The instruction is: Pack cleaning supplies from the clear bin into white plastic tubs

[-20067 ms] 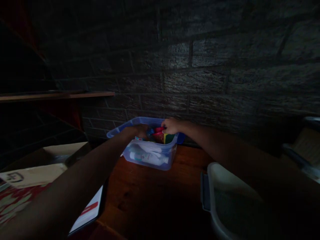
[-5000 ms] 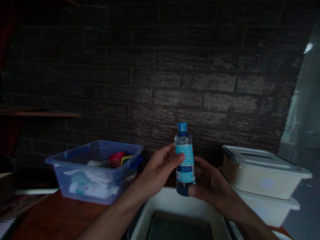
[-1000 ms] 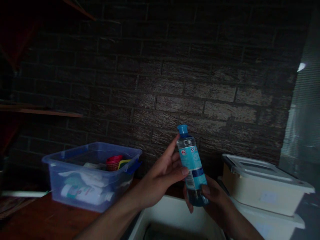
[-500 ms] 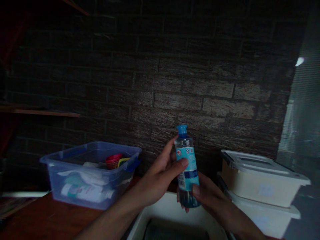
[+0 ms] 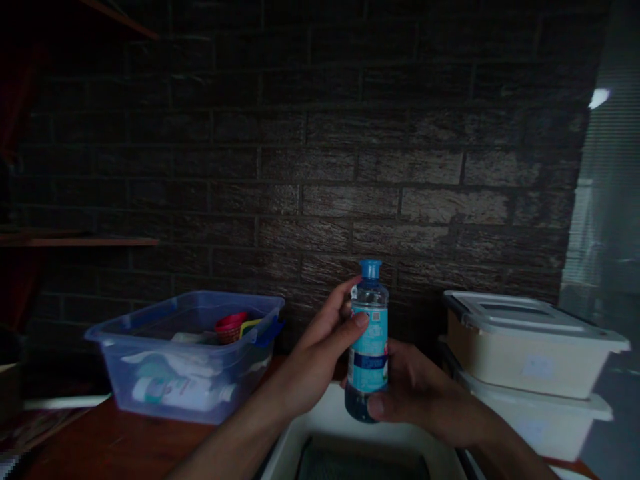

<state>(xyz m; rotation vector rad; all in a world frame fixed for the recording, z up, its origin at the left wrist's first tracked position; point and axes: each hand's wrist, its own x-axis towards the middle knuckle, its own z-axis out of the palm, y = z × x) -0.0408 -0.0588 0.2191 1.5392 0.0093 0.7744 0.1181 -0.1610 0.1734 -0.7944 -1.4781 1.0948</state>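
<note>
Dark brick-patterned wall (image 5: 310, 167) fills the dim background before us, with a wooden shelf (image 5: 80, 241) jutting in at the left and a reddish-brown tabletop (image 5: 125, 448) below. We hold a clear bottle (image 5: 369, 350) upright in both hands, above a white open box (image 5: 330, 417) in which a dark item (image 5: 365, 465) lies, too dim for us to identify. Our left hand (image 5: 321, 360) is closed around the bottle's upper part, thumb pressed across its light blue label, while our right hand (image 5: 419, 392) grips it lower down, thumb near the base. Its blue cap (image 5: 371, 269) is on, and a darker blue band crosses the label. To our left on the table stands a translucent blue tub (image 5: 120, 377); inside it we see a red basket (image 5: 229, 329), something with a yellow edge (image 5: 247, 327) beside it, and a white bottle (image 5: 183, 392) lying on its side. To our right, a lidded cream box (image 5: 530, 363) sits stacked on a second lidded box (image 5: 545, 427).
</note>
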